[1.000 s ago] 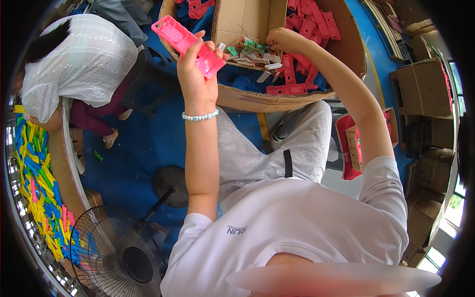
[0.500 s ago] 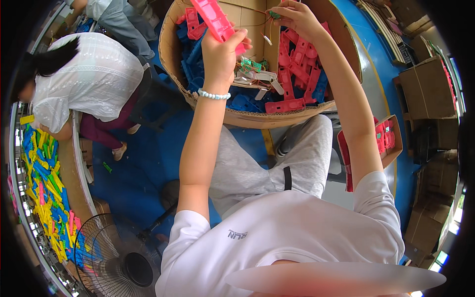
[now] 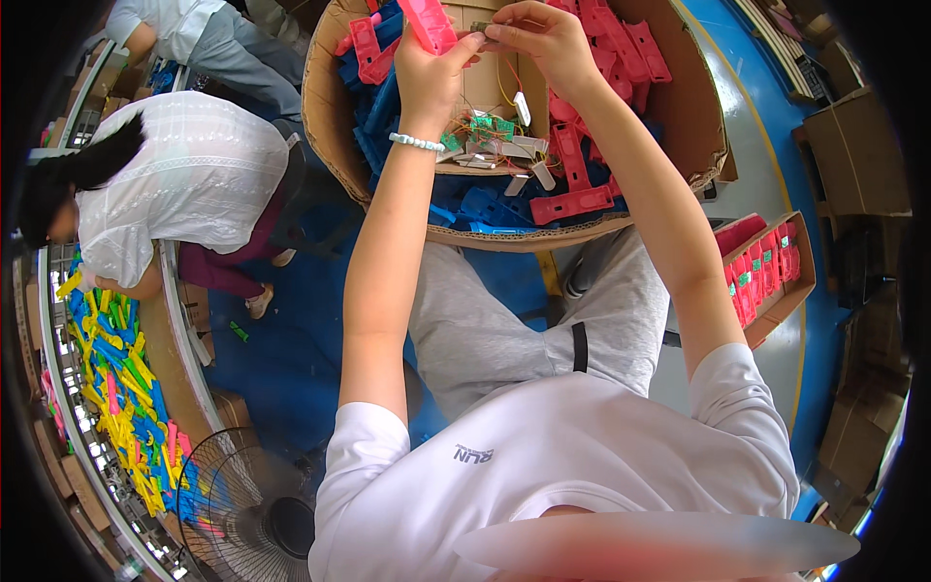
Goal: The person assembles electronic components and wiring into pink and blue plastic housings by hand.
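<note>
A: While both arms reach forward over the lap, what does the left hand (image 3: 427,73) hold?

B: Its fingers are closed round a pink plastic housing (image 3: 427,21), raised above the large cardboard box (image 3: 698,107); a white bead bracelet (image 3: 417,143) sits on that wrist.

A: And the right hand (image 3: 538,34)?

B: Thumb and fingertips are pinched on a small part at the housing's edge, too small to identify; a thin red wire (image 3: 512,80) hangs from it down to a small white piece (image 3: 523,109).

A: What lies in the box?

B: Loose red housings (image 3: 572,204) and blue housings (image 3: 485,209), with small green circuit boards (image 3: 490,126) heaped on a cardboard divider between them.

A: What surrounds the seated person?

B: A smaller tray of packed red pieces (image 3: 766,272) to the right; to the left another person in a white top (image 3: 184,184), a table (image 3: 116,388) strewn with coloured plastic parts, and a floor fan (image 3: 242,504) on the blue floor
</note>
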`<state>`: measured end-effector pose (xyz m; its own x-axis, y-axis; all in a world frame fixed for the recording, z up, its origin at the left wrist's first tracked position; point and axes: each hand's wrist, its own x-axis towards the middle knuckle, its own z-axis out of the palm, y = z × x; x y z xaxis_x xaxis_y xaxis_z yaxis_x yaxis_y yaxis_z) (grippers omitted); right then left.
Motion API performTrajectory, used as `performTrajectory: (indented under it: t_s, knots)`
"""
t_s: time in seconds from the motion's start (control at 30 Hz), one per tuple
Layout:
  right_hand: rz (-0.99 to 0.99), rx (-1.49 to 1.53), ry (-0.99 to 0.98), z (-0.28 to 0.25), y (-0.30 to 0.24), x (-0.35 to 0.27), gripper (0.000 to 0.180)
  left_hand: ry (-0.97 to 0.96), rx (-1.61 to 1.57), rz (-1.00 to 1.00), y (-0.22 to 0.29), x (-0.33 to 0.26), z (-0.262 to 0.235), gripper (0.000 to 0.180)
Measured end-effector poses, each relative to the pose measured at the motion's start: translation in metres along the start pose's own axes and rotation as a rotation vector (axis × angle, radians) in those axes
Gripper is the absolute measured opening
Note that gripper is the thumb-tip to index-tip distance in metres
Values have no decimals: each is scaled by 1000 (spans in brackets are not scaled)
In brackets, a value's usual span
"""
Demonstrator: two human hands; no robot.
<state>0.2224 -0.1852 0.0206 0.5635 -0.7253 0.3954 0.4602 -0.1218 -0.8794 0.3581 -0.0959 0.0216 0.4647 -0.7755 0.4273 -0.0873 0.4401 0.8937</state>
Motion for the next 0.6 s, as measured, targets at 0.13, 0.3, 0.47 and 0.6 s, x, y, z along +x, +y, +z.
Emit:
performTrajectory:
  t_s: [0.13,0.3,0.47,0.6]
  knots:
    - [71,-23,51,5,-5,-5,9,43,-97,-19,-9,-3,-3,30]
    - [104,-30,38,-3,4,-4,9,42,-246,-176,-10,-1,-3,27]
    - [-161,-394,-87,-6,3,-8,14,106,-341,-347,-15,2,-18,26]
    - [-534,-1025,-273,-22,2,-1,18,35,-395,-492,-21,4,-21,23]
